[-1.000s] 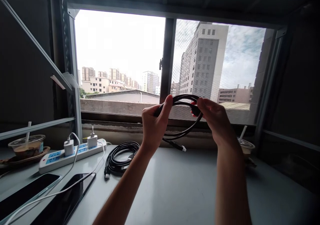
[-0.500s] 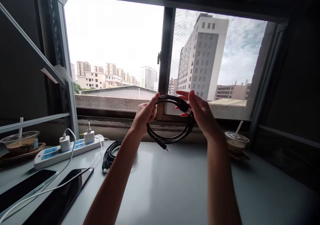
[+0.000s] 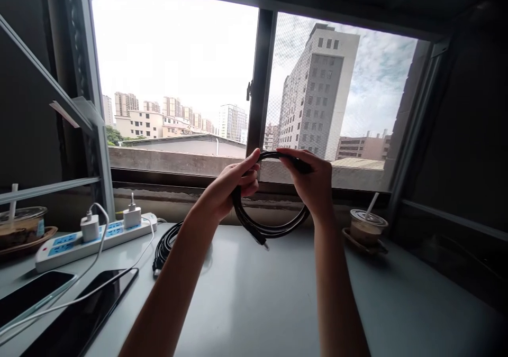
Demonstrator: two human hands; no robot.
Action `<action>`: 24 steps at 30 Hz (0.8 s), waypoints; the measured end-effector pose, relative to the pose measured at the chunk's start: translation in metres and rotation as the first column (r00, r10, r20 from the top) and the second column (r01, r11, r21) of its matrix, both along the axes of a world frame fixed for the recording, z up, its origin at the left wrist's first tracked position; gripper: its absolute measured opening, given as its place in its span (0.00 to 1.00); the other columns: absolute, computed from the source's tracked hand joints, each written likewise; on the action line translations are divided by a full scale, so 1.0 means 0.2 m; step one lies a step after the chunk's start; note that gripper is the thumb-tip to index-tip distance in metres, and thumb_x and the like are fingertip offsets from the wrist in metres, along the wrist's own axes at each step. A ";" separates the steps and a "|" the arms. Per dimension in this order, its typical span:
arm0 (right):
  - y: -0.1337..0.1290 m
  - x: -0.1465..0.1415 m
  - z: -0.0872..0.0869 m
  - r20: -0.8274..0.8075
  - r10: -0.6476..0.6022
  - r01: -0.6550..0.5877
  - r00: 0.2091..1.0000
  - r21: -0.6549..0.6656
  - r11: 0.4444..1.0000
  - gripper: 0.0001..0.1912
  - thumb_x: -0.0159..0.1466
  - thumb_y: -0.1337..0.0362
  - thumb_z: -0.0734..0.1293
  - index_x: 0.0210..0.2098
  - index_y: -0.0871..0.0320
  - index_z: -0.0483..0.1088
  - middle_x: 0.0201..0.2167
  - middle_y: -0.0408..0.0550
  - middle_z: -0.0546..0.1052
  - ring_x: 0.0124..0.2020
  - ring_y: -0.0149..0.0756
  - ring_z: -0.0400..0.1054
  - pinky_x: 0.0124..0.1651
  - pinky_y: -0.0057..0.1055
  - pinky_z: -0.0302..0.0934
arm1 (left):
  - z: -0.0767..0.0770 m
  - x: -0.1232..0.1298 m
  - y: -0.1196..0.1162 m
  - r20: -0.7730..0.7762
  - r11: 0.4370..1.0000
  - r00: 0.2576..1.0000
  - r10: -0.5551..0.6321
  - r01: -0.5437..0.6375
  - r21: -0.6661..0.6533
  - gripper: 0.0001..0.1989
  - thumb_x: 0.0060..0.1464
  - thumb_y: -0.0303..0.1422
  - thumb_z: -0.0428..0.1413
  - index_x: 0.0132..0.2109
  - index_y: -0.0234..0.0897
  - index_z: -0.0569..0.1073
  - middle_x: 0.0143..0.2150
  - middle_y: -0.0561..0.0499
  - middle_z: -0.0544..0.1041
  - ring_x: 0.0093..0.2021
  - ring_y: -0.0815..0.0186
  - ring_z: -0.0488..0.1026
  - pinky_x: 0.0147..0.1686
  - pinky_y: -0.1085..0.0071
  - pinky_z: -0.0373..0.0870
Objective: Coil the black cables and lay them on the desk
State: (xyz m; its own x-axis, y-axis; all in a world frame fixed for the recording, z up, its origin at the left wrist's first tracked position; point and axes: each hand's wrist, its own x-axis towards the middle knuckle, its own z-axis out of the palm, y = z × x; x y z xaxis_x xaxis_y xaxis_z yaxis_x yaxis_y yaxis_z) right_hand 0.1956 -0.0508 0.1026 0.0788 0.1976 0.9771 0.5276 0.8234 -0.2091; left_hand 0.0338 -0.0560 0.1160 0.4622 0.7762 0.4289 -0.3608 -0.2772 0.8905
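A black cable (image 3: 278,231), wound into a loose coil, is held up above the grey table (image 3: 257,304) in front of the window. My left hand (image 3: 238,182) grips the coil's upper left side, thumb on top and fingers curled beneath. On the upper right, my right hand (image 3: 313,180) is closed round the coil, its thumb and fingers pinching the strands and hiding part of them. One end of the cable, with a metal-tipped plug, hangs at the bottom of the loop.
A second black cable coil (image 3: 162,251) lies behind my left forearm. Further left are a white power strip (image 3: 95,245) with two chargers, a phone (image 3: 35,293) and a dark tablet-like device (image 3: 83,314). Iced drinks stand at both sides, one cup (image 3: 367,227) on the right.
My right hand has gone from spread fingers beside the coil to closed round its upper right. My left fingers have shifted along the coil. The view has turned slightly.
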 end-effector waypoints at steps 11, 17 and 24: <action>0.22 0.09 -0.07 -0.284 -0.119 0.125 0.951 0.003 0.992 0.09 0.58 0.64 0.66 0.37 0.57 0.76 0.37 0.46 0.79 0.40 0.36 0.72 0.45 0.33 0.65 | -0.09 -0.02 0.14 -0.675 0.929 0.638 0.371 -0.267 0.257 0.25 0.52 0.52 0.49 0.37 0.31 0.71 0.23 0.48 0.75 0.24 0.60 0.74 0.27 0.69 0.70; 0.24 0.21 -0.15 0.003 -0.122 0.097 0.993 -0.625 0.775 0.17 0.61 0.55 0.63 0.47 0.57 0.68 0.35 0.48 0.77 0.20 0.28 0.68 0.24 0.25 0.64 | -0.18 -0.01 0.30 -0.782 0.984 0.613 0.112 -0.177 0.002 0.26 0.54 0.51 0.49 0.28 0.29 0.71 0.20 0.42 0.75 0.25 0.60 0.76 0.29 0.70 0.72; 0.29 0.25 -0.25 0.103 0.092 0.060 0.990 -0.920 0.388 0.12 0.62 0.58 0.64 0.38 0.61 0.67 0.28 0.50 0.76 0.24 0.34 0.71 0.19 0.24 0.64 | -0.23 0.00 0.43 -0.666 0.886 0.591 0.455 -0.373 0.274 0.16 0.54 0.35 0.49 0.24 0.30 0.72 0.13 0.52 0.68 0.11 0.74 0.61 0.16 0.78 0.59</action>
State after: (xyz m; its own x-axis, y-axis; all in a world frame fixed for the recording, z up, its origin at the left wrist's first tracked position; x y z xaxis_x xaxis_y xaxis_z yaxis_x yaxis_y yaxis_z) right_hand 0.2449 0.0070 0.0516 -0.0314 0.9800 0.1964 0.5975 0.1759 -0.7823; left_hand 0.0335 0.0297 0.0694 0.2901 0.9354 0.2021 0.5267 -0.3324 0.7823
